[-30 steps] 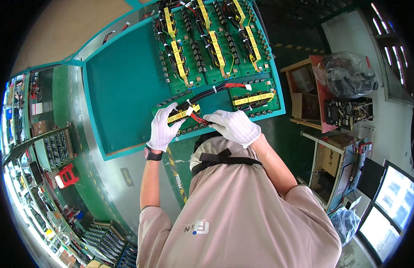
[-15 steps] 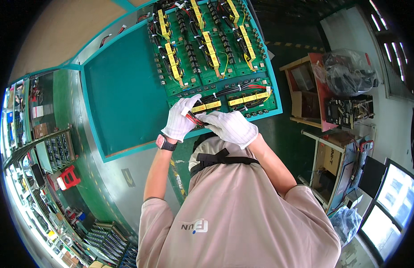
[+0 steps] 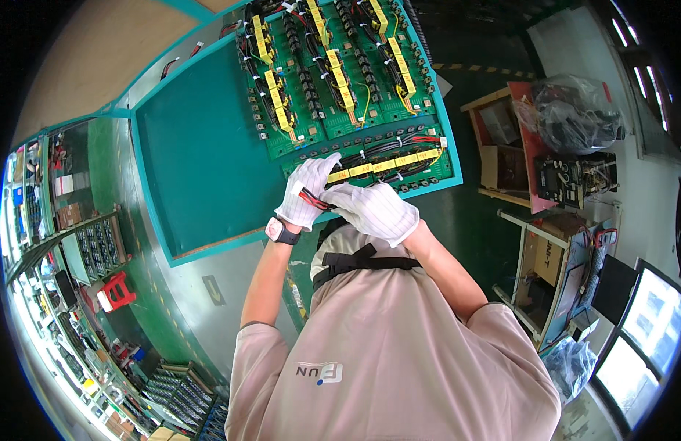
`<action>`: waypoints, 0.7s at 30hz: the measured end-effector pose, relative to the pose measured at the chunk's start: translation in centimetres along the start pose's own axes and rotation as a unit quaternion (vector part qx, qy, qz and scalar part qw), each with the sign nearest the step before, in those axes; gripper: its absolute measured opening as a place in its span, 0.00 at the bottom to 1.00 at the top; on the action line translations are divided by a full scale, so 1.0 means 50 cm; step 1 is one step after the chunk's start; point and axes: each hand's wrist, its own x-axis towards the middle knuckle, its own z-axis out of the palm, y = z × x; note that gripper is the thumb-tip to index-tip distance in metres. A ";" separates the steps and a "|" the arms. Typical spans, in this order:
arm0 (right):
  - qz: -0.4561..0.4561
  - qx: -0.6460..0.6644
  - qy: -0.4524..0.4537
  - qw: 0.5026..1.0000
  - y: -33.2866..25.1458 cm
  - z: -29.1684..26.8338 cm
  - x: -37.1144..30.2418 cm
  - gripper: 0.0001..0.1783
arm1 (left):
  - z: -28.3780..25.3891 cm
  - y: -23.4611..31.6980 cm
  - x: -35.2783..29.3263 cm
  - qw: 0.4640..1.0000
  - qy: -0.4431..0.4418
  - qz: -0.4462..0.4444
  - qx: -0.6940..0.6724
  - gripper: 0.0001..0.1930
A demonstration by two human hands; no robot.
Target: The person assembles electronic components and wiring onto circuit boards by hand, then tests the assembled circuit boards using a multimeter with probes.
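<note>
My gloved left hand [image 3: 304, 198] is closed around a bundle of red and black wires [image 3: 311, 199] at the near edge of the teal-topped table. A white plug sits on the bundle's left end. My gloved right hand [image 3: 373, 211] pinches the same bundle from the right; its fingertips are partly hidden. Just beyond both hands lies a green circuit board [image 3: 445, 170], carrying a row of yellow-wrapped transformers [image 3: 384, 167] and black cables. My left fingers reach over the row's left end and cover part of it.
Several more green circuit boards [image 3: 304, 137] with yellow transformers fill the table's far right. The teal tabletop [image 3: 197, 147] has a raised rim. Crates [image 3: 500, 151] and a plastic-wrapped machine [image 3: 575, 117] stand to the right. Shelving [image 3: 98, 246] and a red stool [image 3: 114, 292] are at left.
My left hand has shifted slightly right and turned, with the wires lower across it. The near-left yellow transformers now sit close against those on the right, where a gap showed before.
</note>
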 end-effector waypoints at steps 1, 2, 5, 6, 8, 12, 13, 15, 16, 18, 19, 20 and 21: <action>-0.003 0.002 -0.002 1.000 0.003 0.004 0.000 0.16 | -0.003 0.001 0.000 1.000 0.003 0.004 -0.002 0.30; -0.008 0.003 0.002 1.000 0.006 0.009 0.000 0.16 | -0.008 0.002 -0.003 1.000 0.004 0.000 0.000 0.30; -0.012 0.001 0.016 1.000 0.002 0.002 0.000 0.16 | -0.026 0.015 -0.008 0.999 -0.022 -0.012 -0.022 0.34; -0.010 -0.002 0.028 1.000 -0.004 -0.007 0.002 0.16 | -0.042 0.027 -0.014 1.000 0.004 -0.005 -0.009 0.37; -0.013 0.011 0.068 0.998 0.002 -0.054 -0.001 0.16 | -0.072 0.040 -0.049 0.998 -0.019 -0.048 -0.043 0.43; 0.093 -0.024 0.099 0.990 0.088 -0.163 -0.036 0.13 | -0.095 0.072 -0.110 0.984 0.020 -0.128 -0.125 0.39; 0.106 -0.089 0.091 0.986 0.121 -0.187 -0.035 0.11 | -0.091 0.077 -0.116 0.963 0.043 -0.154 -0.216 0.34; 0.083 -0.130 0.115 0.981 0.173 -0.201 -0.034 0.08 | -0.082 0.086 -0.115 0.933 0.069 -0.180 -0.304 0.30; 0.087 -0.125 0.098 0.983 0.180 -0.206 -0.028 0.08 | -0.080 0.094 -0.109 0.947 0.084 -0.206 -0.230 0.24; 0.040 -0.091 0.093 0.991 0.172 -0.193 0.003 0.08 | -0.055 0.101 -0.108 0.955 0.143 -0.235 -0.110 0.12; -0.004 -0.059 0.091 0.994 0.161 -0.181 0.024 0.09 | -0.053 0.107 -0.097 0.955 0.143 -0.237 -0.110 0.12; -0.008 -0.043 0.067 0.997 0.150 -0.167 0.043 0.09 | -0.053 0.112 -0.085 0.926 0.176 -0.289 -0.169 0.11; -0.028 -0.042 0.032 0.998 0.151 -0.151 0.059 0.11 | -0.055 0.113 -0.076 0.889 0.209 -0.338 -0.228 0.09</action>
